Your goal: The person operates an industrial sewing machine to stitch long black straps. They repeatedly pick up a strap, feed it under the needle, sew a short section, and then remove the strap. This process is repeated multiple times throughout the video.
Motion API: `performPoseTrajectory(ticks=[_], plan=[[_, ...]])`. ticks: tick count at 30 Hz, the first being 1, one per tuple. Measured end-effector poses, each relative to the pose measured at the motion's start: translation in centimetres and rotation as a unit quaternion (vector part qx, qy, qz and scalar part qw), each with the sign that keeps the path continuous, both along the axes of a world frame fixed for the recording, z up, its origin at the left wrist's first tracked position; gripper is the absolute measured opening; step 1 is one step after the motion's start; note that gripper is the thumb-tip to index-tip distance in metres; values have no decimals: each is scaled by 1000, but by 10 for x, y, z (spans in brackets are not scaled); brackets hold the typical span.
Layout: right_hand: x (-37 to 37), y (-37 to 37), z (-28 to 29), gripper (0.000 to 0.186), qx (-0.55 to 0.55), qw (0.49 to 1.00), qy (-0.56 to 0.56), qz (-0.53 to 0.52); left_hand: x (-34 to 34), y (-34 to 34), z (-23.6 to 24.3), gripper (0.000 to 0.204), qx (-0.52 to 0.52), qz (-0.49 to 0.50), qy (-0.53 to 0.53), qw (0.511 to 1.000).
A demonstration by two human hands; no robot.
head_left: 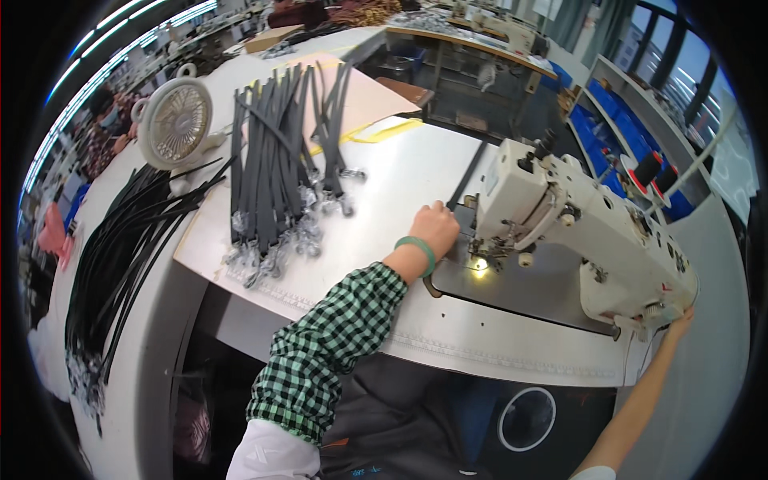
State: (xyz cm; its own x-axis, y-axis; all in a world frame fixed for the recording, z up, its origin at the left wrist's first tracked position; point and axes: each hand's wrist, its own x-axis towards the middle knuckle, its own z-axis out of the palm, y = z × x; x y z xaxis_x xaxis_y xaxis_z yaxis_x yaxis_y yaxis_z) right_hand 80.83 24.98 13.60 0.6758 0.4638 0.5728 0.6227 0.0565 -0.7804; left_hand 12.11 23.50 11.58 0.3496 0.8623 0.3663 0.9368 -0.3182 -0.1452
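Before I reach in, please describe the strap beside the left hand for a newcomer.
Find the white sewing machine at the right. Just to its left, a narrow dark strap stretches away beyond the left hand. Unlike the piled straps farther left, it lies alone.

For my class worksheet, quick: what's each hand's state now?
Left hand: curled at the dark strap; grip cannot be told.
Right hand: partly hidden at the sewing machine; grip cannot be told.
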Motion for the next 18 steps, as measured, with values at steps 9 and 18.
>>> performPoseTrajectory(ticks=[9,18], plan=[[-1,-82,13,42,-63,990,-54,-111,-97,0,14,43,73,19,-71,995],[-335,-152,16,18,-18,934,-259,247,-189,-14,50,16,-42,15,9,999]])
